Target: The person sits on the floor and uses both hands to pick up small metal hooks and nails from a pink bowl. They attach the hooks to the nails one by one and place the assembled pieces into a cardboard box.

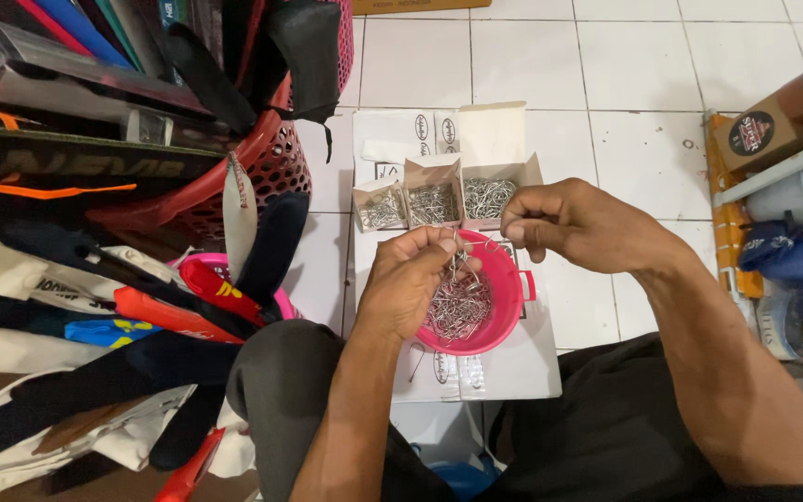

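Note:
My left hand (408, 279) hovers over a small pink basket (506, 307) filled with metal wire clips (457, 311), pinching a bunch of them that dangles down. My right hand (573, 221) is just above and to the right, its fingertips closed on the top of the same tangle of clips (462, 253). Behind the basket stand three small open cardboard boxes (434, 200) that hold more silver clips. All of this rests on flattened white cardboard (513, 367) on the tiled floor.
A red mesh basket (276, 158) stuffed with dark bags sits at the left, above a pile of colourful fabric items (132, 316). A shelf with boxes and bags (773, 186) lines the right edge. My dark-clothed knees fill the bottom.

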